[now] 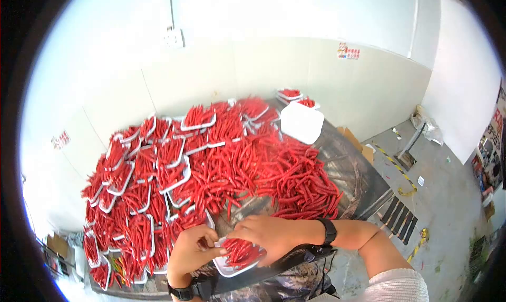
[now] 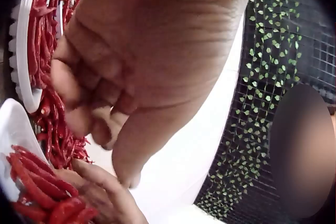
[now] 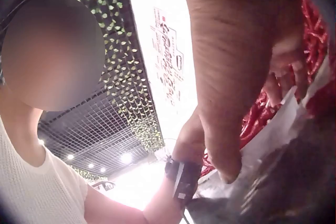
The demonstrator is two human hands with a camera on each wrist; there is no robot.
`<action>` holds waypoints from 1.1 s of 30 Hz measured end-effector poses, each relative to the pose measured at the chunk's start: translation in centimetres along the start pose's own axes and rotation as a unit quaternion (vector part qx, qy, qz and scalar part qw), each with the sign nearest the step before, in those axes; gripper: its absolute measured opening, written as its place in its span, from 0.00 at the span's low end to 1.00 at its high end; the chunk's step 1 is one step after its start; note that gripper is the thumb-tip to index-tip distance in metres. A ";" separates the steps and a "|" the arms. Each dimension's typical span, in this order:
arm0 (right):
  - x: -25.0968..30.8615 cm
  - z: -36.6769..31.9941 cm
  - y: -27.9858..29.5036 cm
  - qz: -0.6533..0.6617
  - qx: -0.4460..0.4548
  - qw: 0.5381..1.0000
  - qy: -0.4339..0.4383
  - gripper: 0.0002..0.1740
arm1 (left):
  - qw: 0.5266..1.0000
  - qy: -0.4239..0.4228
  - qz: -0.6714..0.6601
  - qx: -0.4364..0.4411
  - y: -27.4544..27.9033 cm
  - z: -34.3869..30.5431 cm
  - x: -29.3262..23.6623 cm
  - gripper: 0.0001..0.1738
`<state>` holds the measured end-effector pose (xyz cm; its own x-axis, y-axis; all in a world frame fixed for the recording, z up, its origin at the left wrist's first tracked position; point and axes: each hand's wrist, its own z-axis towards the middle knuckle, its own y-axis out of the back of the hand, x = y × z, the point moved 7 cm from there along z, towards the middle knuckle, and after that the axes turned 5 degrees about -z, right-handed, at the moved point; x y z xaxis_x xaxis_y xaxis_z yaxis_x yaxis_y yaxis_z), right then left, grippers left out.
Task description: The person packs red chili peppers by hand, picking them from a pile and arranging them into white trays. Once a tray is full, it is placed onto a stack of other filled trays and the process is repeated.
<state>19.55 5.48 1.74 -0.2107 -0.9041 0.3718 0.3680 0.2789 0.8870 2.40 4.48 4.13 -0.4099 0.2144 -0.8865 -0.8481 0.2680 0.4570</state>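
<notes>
A white tray heaped with red chili peppers sits at the table's near edge, between the two hands. My right hand grips this tray from its right side, fingers along the far rim and thumb at the near right side. In the right wrist view the thumb lies by the tray's pale side. Close to the tray's left rim is my left hand, its fingers loosely bent and its thumb reaching toward the rim. The left wrist view shows no pepper inside the left hand's fingers.
Many filled trays crowd the left and back of the dark table. A heap of loose chili peppers lies beyond the right hand. At the back right stands a white tray, near small filled trays by the wall.
</notes>
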 end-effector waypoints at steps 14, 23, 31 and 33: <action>-0.1 -8.4 16.0 -0.182 -0.222 0.950 -0.120 0.38 | 0.956 -0.058 -0.206 -0.199 3.1 1.2 3.2 0.13; -11.3 -23.6 19.4 -0.249 -0.146 0.807 -0.516 0.46 | 0.963 -0.050 -0.195 -0.179 2.0 1.4 3.1 0.12; -20.3 -26.3 18.1 -0.240 -0.170 0.718 -0.630 0.46 | 0.972 -0.020 -0.140 -0.185 2.3 1.5 4.2 0.11; -21.2 -25.8 18.2 -0.220 -0.199 0.709 -0.640 0.46 | 0.969 0.024 -0.153 -0.191 2.3 1.3 4.8 0.13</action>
<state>54.14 21.39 2.96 -0.9396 0.2307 0.2528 0.1840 -0.2823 0.9415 -1.10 7.38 1.04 -0.1264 0.1326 -0.9831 -0.9912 -0.0573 0.1198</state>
